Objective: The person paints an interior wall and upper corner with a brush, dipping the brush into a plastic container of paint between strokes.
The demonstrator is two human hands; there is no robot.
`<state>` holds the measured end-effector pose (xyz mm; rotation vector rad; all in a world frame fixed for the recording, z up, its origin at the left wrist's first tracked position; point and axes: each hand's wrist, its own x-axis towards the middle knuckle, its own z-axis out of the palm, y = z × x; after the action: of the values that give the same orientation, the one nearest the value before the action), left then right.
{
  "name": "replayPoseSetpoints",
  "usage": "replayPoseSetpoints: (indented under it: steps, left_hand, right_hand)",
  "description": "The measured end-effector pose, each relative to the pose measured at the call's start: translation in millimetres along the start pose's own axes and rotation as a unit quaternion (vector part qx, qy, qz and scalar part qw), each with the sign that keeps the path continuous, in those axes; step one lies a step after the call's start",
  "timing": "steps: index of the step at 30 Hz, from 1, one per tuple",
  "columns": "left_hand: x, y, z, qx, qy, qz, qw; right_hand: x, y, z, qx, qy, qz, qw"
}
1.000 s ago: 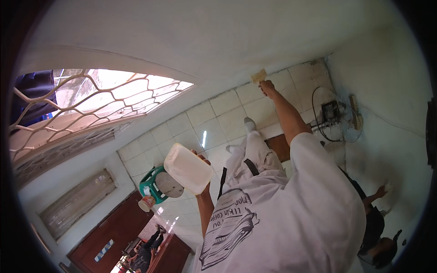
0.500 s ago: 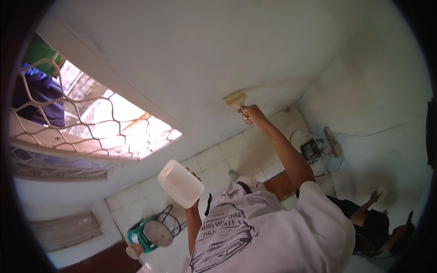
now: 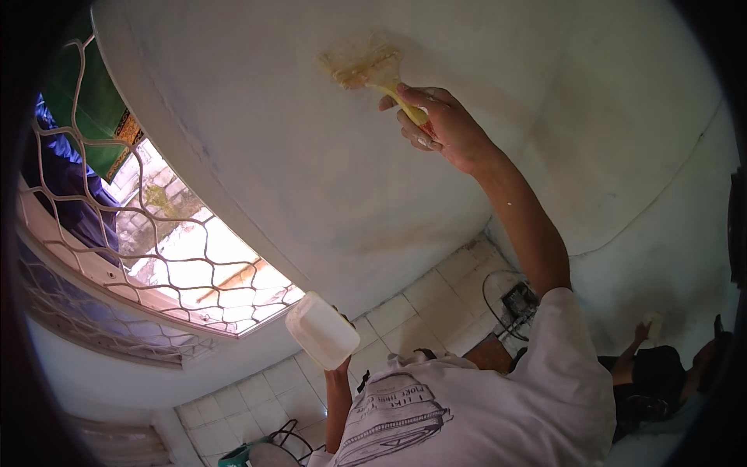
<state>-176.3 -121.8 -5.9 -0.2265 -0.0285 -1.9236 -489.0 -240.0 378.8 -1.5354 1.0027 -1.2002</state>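
My right hand (image 3: 450, 128) is raised high, its fingers wrapped round the yellow handle of a wide paintbrush (image 3: 405, 97). Pale, splayed bristles at the brush's head meet the off-white wall. Lower down, near the window's corner, my left hand (image 3: 340, 366) holds a white rounded plastic tub (image 3: 320, 331) from behind. The tub hides most of that hand's fingers, and what is inside it cannot be made out. The wall (image 3: 311, 156) around the brush has faint grey, uneven patches.
A window with a wavy metal grille (image 3: 156, 226) opens on the left. White floor tiles (image 3: 268, 401) run along the wall's foot, with a green-edged stool (image 3: 268, 455) at the bottom. Cables and a dark device (image 3: 517, 300) lie in the corner. Another person (image 3: 657, 377) is at the right.
My right hand has carried the brush up the wall, and its bristles now look more splayed. The view has shifted, so the window appears larger. The tub stays in my left hand.
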Motion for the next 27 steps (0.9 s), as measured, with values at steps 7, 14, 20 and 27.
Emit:
replayPoseSetpoints:
  steps: [7, 14, 20, 27]
  left_hand:
    - [-30, 1, 17, 0.024, 0.068, 0.052, 0.996]
    - [-87, 35, 21, 0.032, 0.138, 0.155, 0.978]
    - [-108, 27, 69, -0.02, 0.187, 0.229, 0.955]
    - [-159, 44, 57, 0.069, 0.242, 0.255, 0.934]
  right_hand:
    - [2, 147, 20, -0.086, 0.05, 0.047, 0.994]
    - [-47, 386, 52, -0.114, 0.042, 0.096, 0.988]
    - [-100, 570, 71, -0.25, -0.011, 0.22, 0.943]
    - [-126, 661, 103, -0.303, 0.003, 0.311, 0.901]
